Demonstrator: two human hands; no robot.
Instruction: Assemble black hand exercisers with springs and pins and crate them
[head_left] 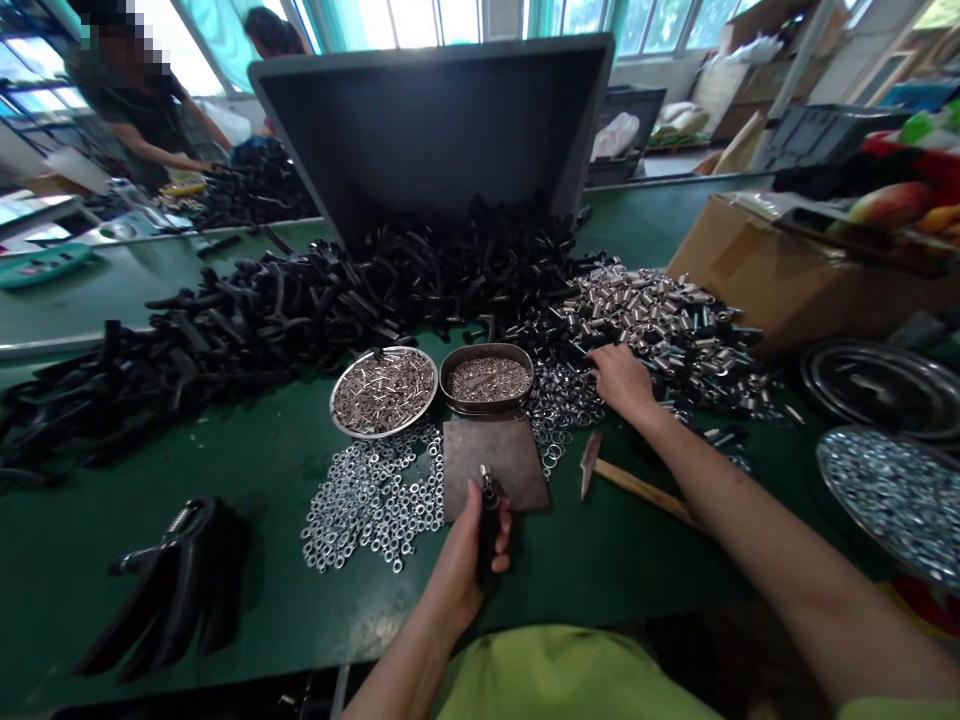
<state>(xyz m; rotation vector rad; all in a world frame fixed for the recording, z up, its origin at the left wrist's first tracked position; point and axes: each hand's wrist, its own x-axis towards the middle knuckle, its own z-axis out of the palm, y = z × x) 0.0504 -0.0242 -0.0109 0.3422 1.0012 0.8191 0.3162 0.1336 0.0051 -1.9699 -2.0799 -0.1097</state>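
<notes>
My left hand [469, 550] is wrapped round a black curved handle [488, 535], held upright over the near part of a steel plate [506, 455]. At the handle's top sits a small shiny metal fitting [486, 475]. My right hand [622, 380] reaches to the heap of small black parts and rings [562, 385], its fingers drawn together at the heap. What those fingertips hold, if anything, is too small to make out. Right of the plate lies a hammer [637, 485] with a wooden handle. Washers [367, 505] are spread to the plate's left.
A round dish of metal pins [384, 392] and an oval tin of tiny parts [487, 380] stand behind the plate. Black handles [420, 270] spill from a grey bin [442, 130]. Metal sleeves [645, 310] lie at right, finished-looking handles [180, 580] at left. A person [142, 110] works beyond.
</notes>
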